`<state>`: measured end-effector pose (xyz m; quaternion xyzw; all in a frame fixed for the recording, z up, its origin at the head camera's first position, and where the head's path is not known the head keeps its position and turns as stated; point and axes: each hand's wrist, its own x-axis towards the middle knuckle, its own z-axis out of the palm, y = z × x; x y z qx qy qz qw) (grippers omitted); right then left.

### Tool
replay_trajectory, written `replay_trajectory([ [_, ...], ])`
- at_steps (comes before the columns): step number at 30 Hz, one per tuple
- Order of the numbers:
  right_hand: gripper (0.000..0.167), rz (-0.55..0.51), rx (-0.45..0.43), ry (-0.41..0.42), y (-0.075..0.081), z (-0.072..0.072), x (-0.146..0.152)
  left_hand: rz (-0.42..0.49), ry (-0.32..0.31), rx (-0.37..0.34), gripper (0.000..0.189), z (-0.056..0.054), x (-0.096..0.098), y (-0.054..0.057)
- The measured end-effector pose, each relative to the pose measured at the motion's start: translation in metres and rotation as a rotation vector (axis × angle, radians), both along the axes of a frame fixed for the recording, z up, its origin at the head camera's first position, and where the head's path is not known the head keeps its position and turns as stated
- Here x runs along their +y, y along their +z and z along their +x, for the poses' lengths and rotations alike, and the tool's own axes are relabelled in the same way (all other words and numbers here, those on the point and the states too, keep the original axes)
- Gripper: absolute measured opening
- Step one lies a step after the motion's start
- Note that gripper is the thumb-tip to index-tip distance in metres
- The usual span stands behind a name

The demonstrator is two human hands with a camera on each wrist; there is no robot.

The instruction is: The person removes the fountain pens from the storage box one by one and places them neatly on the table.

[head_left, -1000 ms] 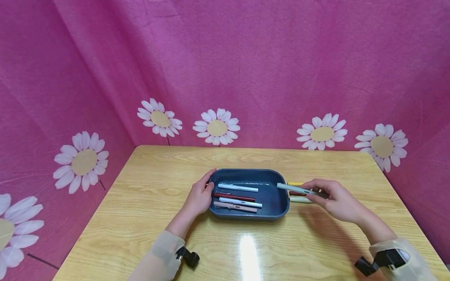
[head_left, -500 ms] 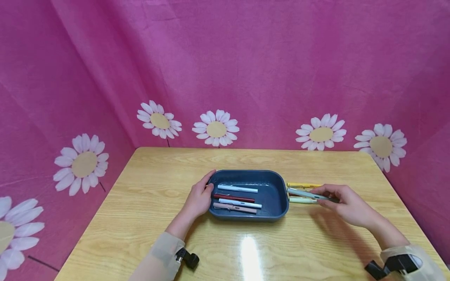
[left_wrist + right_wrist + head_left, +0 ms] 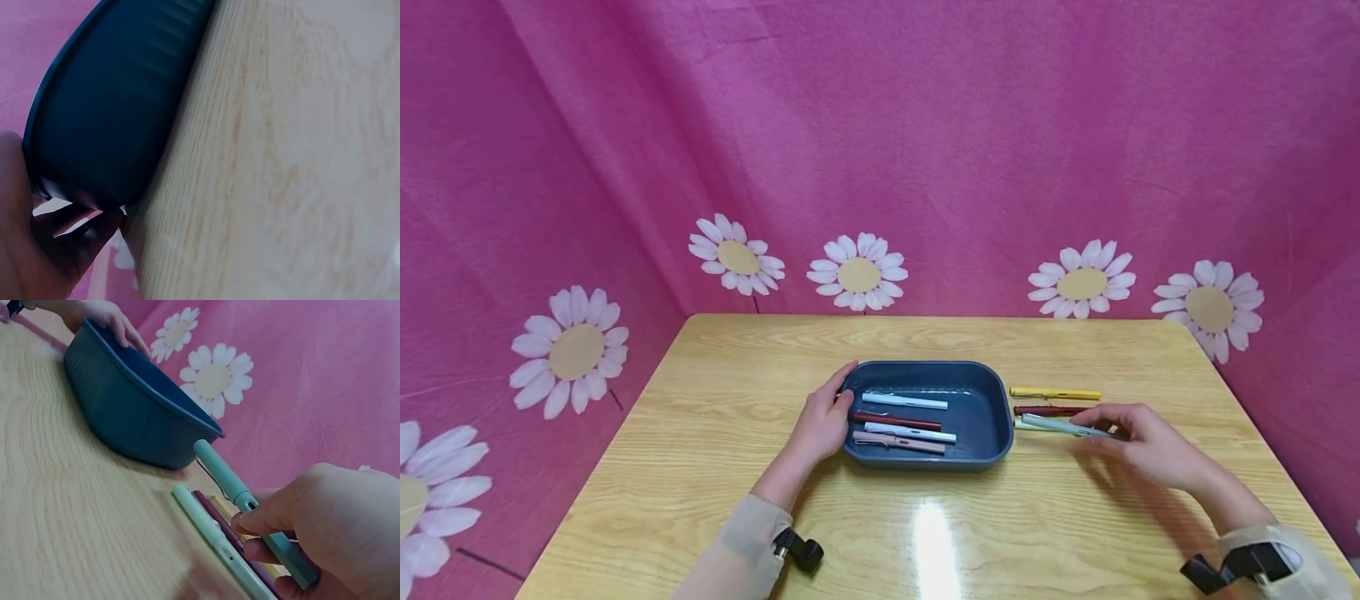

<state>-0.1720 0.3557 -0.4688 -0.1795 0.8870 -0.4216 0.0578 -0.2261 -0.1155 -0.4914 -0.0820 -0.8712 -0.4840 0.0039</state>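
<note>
Now we've lowered the green pen (image 3: 223, 475), pinched in our right hand (image 3: 1150, 446), beyond the right edge of the tray (image 3: 925, 465), seemingly almost down among the pens (image 3: 1055, 393) on the counter (image 3: 1037, 533); our left hand (image 3: 822, 422) grips the tray.

I see a pale yellow, wood-grained table (image 3: 700, 367) with rounded far corners. Directly on it sits a dark blue, rounded rectangular basin (image 3: 925, 465); to its right lie, far to near, a slim yellow pen (image 3: 1063, 394), a slim dark red pen (image 3: 1047, 411) and a slim pale green pen (image 3: 211, 526).
</note>
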Motion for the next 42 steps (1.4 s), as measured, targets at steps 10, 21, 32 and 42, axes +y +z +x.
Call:
replay_trajectory([
  [10,0.020,0.012,0.000,0.011,-0.018,0.000,0.002,0.006,0.000,-0.015,0.050,0.000,0.000,0.000],
  [21,0.022,0.047,0.050,0.011,-0.031,-0.002,0.000,0.004,0.002,-0.016,0.051,-0.001,0.000,0.000],
  [32,0.025,0.087,0.165,0.003,-0.037,-0.002,-0.001,0.009,0.003,-0.011,0.051,0.000,0.000,-0.001],
  [42,0.035,0.133,0.185,-0.017,-0.038,0.000,-0.002,0.013,0.004,-0.018,0.051,0.000,0.001,-0.001],
])
